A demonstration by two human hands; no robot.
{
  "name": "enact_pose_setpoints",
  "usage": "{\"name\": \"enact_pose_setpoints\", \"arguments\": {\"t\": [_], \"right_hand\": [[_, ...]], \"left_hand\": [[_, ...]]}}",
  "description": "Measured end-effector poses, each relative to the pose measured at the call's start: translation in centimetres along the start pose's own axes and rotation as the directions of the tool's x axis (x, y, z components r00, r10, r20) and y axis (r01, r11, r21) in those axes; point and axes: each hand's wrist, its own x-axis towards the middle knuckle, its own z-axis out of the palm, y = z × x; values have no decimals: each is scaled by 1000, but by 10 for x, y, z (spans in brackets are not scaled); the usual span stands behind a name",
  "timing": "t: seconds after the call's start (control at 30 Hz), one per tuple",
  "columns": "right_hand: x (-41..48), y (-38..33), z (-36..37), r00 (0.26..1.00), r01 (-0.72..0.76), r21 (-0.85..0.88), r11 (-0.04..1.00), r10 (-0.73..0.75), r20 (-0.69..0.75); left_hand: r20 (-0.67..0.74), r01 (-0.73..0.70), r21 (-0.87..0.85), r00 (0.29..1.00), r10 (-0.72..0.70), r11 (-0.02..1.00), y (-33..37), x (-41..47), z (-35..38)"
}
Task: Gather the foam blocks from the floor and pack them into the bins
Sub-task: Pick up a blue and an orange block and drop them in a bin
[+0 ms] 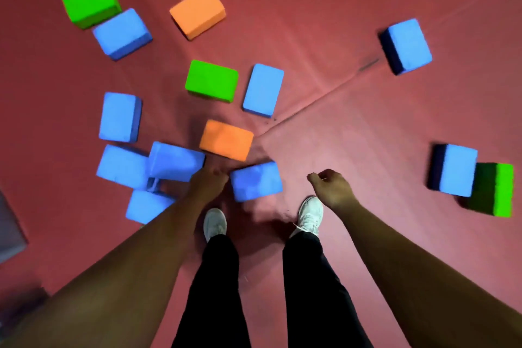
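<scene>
2 forearms [127, 263] and black trousers [310, 291] over the red floor [339, 121].
Left grip [210, 181] meets a blue foam block [255, 182] lying flat just ahead of the white shoes [215, 223], long axis left-right, right end slightly farther; blur hides whether it grasps. Right grip [332, 186] hangs loosely curled, empty.

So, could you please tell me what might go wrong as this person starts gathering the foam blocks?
The blue rectangular foam block lies just ahead of the white shoes, so a forward step could trip on it. The jumbled blue foam blocks beside the left hand overlap; pulling one out may topple the others.
</scene>
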Motion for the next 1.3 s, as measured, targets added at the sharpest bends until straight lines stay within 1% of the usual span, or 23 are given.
{"name": "enact_pose_setpoints", "arguments": {"t": [0.07, 0.17, 0.23, 0.3, 0.37, 0.47, 0.57, 0.63, 0.7, 0.77, 0.83, 0.9, 0.93, 1.0, 1.03, 1.07, 1.13, 1.17, 1.2, 1.23, 1.27, 1.3], "right_hand": [[52, 0, 17, 999, -3, -24, 1000, 4, 34], [126, 7, 53, 997, -22, -45, 999, 25, 75], [172, 22, 84, 996, -15, -80, 997, 22, 89], [214, 42, 118, 994, -15, -107, 994, 27, 111], [251, 64, 154, 991, -29, -118, 993, 44, 128], [299, 94, 205, 988, -46, -109, 993, 61, 143], [336, 112, 249, 987, -37, -91, 995, 51, 153], [352, 118, 270, 989, -43, -47, 998, 49, 139], [361, 123, 285, 983, -86, 13, 996, 83, 162], [367, 131, 295, 975, -127, 77, 989, 110, 196], [365, 138, 297, 977, -117, 95, 989, 97, 190], [355, 140, 292, 976, -134, 152, 979, 104, 189], [347, 139, 288, 976, -133, 197, 971, 95, 194], [330, 132, 279, 981, -86, 258, 962, 37, 190], [321, 125, 273, 979, -79, 305, 949, 17, 201], [314, 117, 270, 975, -86, 368, 926, 2, 222], [304, 97, 265, 960, -150, 499, 854, 5, 280], [298, 87, 264, 953, -181, 557, 811, 4, 304], [295, 75, 265, 947, -209, 615, 760, 2, 320], [290, 62, 266, 942, -232, 664, 711, -6, 336], [286, 49, 270, 936, -249, 701, 668, -21, 353], [282, 35, 275, 929, -260, 730, 633, -43, 368]], "left_hand": [[-8, 57, -56, 998, -58, 997, -15, 40, 28], [-23, 133, -90, 990, -136, 987, -34, 104, 68], [-18, 191, -160, 980, -197, 968, -37, 140, 91], [30, 222, -233, 975, -221, 947, -49, 185, 116], [44, 222, -260, 975, -218, 940, -70, 233, 147], [58, 227, -257, 974, -219, 939, -99, 291, 191], [42, 278, -376, 958, -284, 884, -129, 332, 227], [73, 306, -468, 948, -309, 829, -149, 347, 247], [114, 330, -536, 940, -320, 777, -171, 362, 270], [146, 320, -570, 946, -290, 757, -184, 367, 286], [126, 304, -621, 948, -291, 722, -184, 360, 287], [54, 258, -680, 951, -303, 686, -183, 351, 279], [-3, 204, -694, 958, -286, 691, -184, 343, 273], [-117, 84, -682, 968, -223, 726, -188, 327, 259], [-146, 31, -691, 973, -181, 722, -187, 316, 248], [-161, -9, -713, 975, -151, 701, -186, 308, 238], [-222, -100, -721, 971, -92, 685, -181, 295, 216], [-269, -136, -694, 960, -81, 707, -175, 291, 205], [-330, -157, -664, 939, -98, 731, -169, 289, 195], [-372, -151, -663, 916, -148, 733, -161, 286, 186], [-349, -120, -721, 914, -208, 682, -154, 284, 176], [-263, -90, -818, 937, -229, 569, -149, 283, 169]]}}
